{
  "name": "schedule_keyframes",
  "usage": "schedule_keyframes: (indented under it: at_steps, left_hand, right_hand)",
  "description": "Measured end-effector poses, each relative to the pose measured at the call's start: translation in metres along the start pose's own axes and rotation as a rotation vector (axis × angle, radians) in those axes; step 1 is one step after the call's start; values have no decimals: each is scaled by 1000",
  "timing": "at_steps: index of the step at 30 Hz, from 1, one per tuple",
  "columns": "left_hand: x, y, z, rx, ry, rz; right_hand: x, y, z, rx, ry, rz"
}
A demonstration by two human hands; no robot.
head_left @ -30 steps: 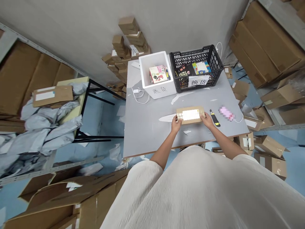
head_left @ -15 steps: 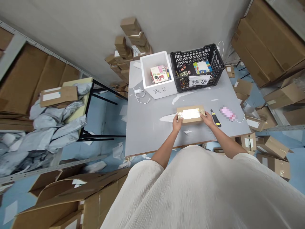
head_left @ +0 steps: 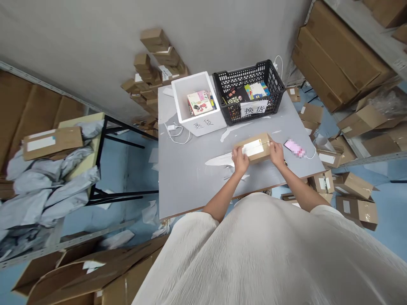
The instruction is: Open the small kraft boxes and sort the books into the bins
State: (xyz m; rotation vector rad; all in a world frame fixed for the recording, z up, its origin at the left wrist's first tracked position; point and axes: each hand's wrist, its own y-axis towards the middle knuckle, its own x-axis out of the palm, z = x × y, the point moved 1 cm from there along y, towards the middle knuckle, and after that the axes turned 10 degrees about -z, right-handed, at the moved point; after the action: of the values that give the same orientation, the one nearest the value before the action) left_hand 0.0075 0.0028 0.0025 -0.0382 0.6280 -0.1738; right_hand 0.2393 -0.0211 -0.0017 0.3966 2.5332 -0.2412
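Note:
A small brown cardboard box (head_left: 266, 153) with a white label on top lies tilted slightly over the grey table (head_left: 190, 182). My left hand (head_left: 241, 161) grips its left end, fingers over the label's edge. At the right end, my right hand (head_left: 276, 153) is closed around the corner. Most of the utility knife is hidden behind my right hand and wrist. A phone (head_left: 294, 148) with a pink screen, partly blurred, lies to the right on a white cable.
Behind the box stand a white foam box (head_left: 206, 125) and a black plastic crate (head_left: 225, 112), both holding books. Small cartons (head_left: 154, 40) are stacked by the wall. Grey parcel bags (head_left: 73, 182) fill a side stand at left. Cartons (head_left: 352, 186) crowd the right floor.
The box has turned, its right end swinging up and away. My left hand has shifted onto its top left. My right hand now covers much of the knife. The view has swung to the right.

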Motion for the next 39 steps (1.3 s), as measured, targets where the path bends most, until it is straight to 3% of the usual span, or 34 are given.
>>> schedule_keyframes:
  at_steps: [3,6,8,11,14,17,20,25,30,36,39]
  left_hand:
    - [0,-4,27,296,6,-81]
    - [-5,-5,44,364,76,-53]
    - [-15,-6,44,352,122,-34]
    - [-34,-12,30,307,123,21]
    - [-52,-23,8,171,84,123]
    - [-65,-32,-8,23,38,225]
    - [-70,-35,-15,-31,-16,231]
    - [-58,-29,-9,-24,-66,154]
    - [-32,-22,4,36,-48,17]
    - [-22,-20,23,106,107,-6]
    - [-22,-20,30,252,165,-139]
  right_hand:
    - [8,-5,-17,-117,50,-70]
    - [19,-10,-35,-226,60,-168]
    - [25,-13,-43,-212,5,-146]
    - [32,-17,-44,-48,-20,-68]
    - [43,-22,-44,60,132,-189]
    - [55,-29,-52,10,235,-312]
    - [58,-33,-66,-59,188,-293]
    - [37,-24,-72,-111,104,-174]
    - [16,-18,-49,-43,58,-127]
    - [10,-18,-32,-27,142,-104]
    - [10,-16,-30,-33,142,-85]
